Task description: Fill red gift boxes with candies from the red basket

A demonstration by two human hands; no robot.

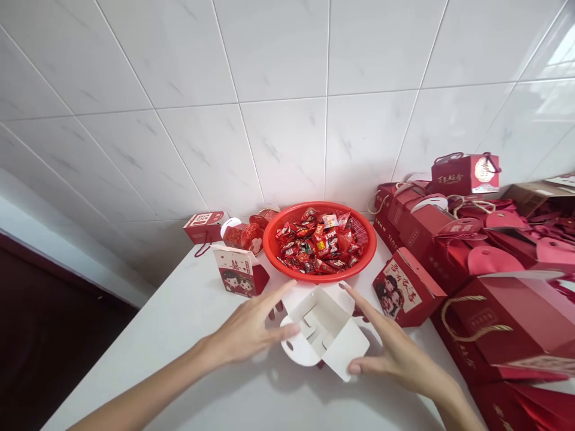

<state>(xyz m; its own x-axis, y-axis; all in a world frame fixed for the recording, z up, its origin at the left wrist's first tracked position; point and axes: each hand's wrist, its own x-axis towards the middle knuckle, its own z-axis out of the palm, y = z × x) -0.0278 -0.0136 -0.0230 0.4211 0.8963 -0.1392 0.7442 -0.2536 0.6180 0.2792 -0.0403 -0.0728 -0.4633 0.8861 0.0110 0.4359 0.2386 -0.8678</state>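
An open gift box faces me from above, its white inside showing and its flaps spread outward. My left hand is curved around the left side, thumb over the rounded flap with a hole and other fingers behind. On the opposite side my right hand has its thumb at a square flap's corner and its fingers along the far side. The box's underside is mostly hidden. Just beyond it is a red plastic basket full of wrapped candies.
A small red box with a cartoon couple stands left of the basket, near a closed red box and round red boxes. At right stands another printed box, beside a large pile of red boxes. A tiled wall borders the white table.
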